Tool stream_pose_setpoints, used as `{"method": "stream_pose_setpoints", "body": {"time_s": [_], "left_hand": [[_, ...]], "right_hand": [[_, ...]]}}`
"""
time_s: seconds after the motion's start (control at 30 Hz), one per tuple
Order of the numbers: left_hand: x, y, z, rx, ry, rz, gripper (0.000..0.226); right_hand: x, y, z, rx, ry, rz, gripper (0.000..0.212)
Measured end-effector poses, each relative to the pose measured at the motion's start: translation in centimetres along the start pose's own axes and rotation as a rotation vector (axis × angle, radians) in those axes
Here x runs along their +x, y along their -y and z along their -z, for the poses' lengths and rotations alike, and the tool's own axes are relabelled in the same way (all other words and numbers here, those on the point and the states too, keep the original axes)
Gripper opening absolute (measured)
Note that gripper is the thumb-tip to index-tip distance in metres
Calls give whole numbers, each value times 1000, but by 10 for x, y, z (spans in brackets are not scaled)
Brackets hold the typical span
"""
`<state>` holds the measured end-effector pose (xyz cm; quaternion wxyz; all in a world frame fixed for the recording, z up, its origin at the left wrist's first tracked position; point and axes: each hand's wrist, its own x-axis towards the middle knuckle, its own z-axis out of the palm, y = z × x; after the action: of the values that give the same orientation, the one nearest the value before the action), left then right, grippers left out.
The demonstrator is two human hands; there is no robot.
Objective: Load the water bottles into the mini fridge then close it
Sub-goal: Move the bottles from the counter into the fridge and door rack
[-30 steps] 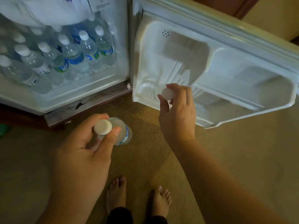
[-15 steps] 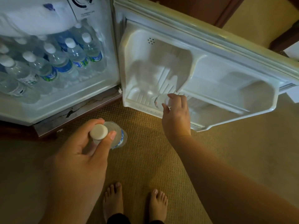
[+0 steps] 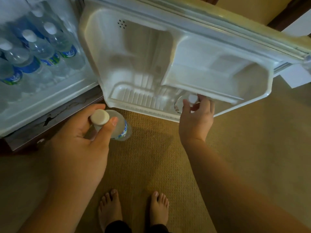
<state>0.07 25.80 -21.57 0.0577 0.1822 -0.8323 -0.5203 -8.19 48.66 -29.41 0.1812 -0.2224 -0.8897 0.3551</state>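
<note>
The white mini fridge (image 3: 50, 105) stands open at upper left, packed with several clear water bottles (image 3: 33, 52) with white caps and blue-green labels. Its door (image 3: 210, 64) swings out to the right, inner shelves showing. My right hand (image 3: 196, 118) grips the capped top of a water bottle (image 3: 179, 105) that stands at the right end of the door's bottom ribbed shelf, under the upper bin. My left hand (image 3: 80, 140) holds a second water bottle (image 3: 120, 128) by its neck, white cap up, just below the door's lower left corner.
Tan woven carpet (image 3: 151, 157) covers the floor. My bare feet (image 3: 134, 207) stand at the bottom centre. Dark wood trim (image 3: 289, 12) and a white sheet (image 3: 296, 76) lie behind the door at upper right. A dark base panel runs under the fridge.
My right hand has slid its bottle to the right along the door's bottom shelf, to the spot under the upper bin. My left hand keeps its bottle near the same spot.
</note>
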Motion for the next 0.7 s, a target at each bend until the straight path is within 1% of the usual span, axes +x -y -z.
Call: {"method": "stream_pose_setpoints", "body": {"time_s": [0.07,0.1,0.23,0.33,0.43,0.6,0.7], "left_hand": [[9,8,-10,-41,1,-11,24],[13,12,-15,-43,-11,-20,24],[30,20,-31,-61,-52,-43,36],[46,21,-37,-56,-45,-70,38],[64,17,-42,-61,-44,-74,38],[92,0,-55,2,-23,-150,35],[106,-9,-64,36,23,-181,33]], "right_hand": [[7,-7,2,2,-28,-50,16],[10,-11,2,2,-46,-59,17],[11,-20,0,9,-94,-16,20],[8,-21,-6,28,-121,-51,34],[6,-19,-9,52,-127,-161,47],[8,-16,-7,53,-83,-300,60],[4,-11,-6,74,-59,-339,61]]}}
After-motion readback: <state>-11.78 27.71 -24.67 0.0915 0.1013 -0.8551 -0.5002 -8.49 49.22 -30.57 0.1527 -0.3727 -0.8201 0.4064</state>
